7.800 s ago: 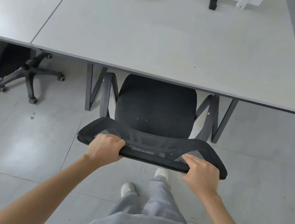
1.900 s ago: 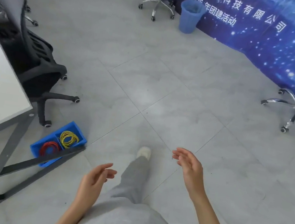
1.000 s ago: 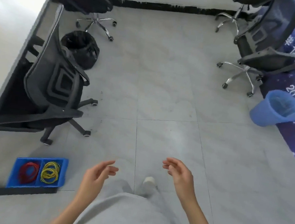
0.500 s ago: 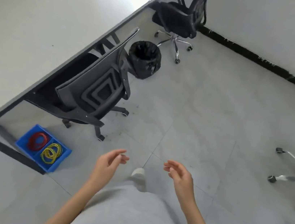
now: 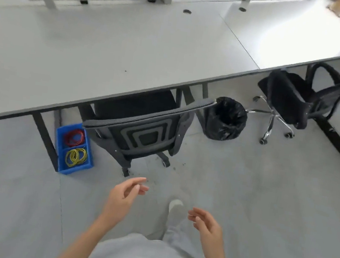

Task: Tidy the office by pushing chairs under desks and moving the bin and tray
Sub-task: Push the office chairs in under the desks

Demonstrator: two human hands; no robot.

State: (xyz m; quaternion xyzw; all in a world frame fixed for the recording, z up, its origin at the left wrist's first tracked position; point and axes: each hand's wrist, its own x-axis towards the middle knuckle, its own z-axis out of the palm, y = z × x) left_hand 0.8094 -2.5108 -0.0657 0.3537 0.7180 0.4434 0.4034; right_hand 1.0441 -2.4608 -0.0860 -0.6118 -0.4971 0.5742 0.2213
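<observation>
Long pale grey counter [image 5: 114, 51] fills the upper frame; the dark mesh-backed office chair [image 5: 142, 131] sits half tucked beneath, likely needing a push. Right of it, the black-lined round bin [image 5: 226, 119]. Lower left, the blue plastic tray [image 5: 74, 148] holds red and yellow bands. Both hands, left [image 5: 126, 195] and right [image 5: 206, 224], hang loose, spread, empty.

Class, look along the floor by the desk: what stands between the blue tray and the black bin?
The head view shows a grey chair between blue tray and black bin.

head-worn view, angled down, facing desk [image 5: 109, 54]
</observation>
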